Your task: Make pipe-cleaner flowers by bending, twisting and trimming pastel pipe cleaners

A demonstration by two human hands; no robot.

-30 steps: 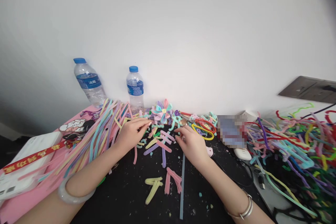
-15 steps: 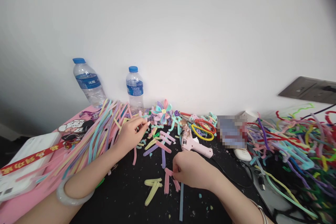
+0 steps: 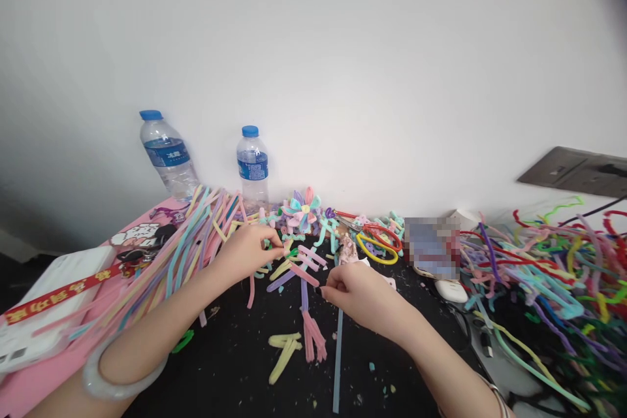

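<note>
My left hand (image 3: 252, 249) is pinched at the edge of a small heap of cut pipe cleaner pieces; whatever its fingertips hold is hidden. Just right of it lie pink and lilac pipe cleaner pieces (image 3: 304, 271). My right hand (image 3: 365, 297) is curled, thumb and fingertips together beside those pieces, and I cannot make out anything between them. Below it rest a bundle of pink pipe cleaner pieces (image 3: 313, 337), touching a purple piece (image 3: 304, 295), and a yellow group (image 3: 284, 356). A bluish translucent stick (image 3: 337, 362) runs under my right hand. The pink glue gun (image 3: 349, 251) is partly covered by that hand.
A pipe cleaner flower (image 3: 304, 209) and red-and-yellow-handled scissors (image 3: 377, 241) lie at the back. Two water bottles (image 3: 169, 157) stand by the wall. Long pastel pipe cleaners (image 3: 171, 268) spread left; a colourful tangle (image 3: 563, 294) fills the right, near a white case (image 3: 450, 290).
My right hand has left the pink pieces, which lie together on the black surface, and moved up and slightly right. My left hand has shifted a little right and down towards the heap.
</note>
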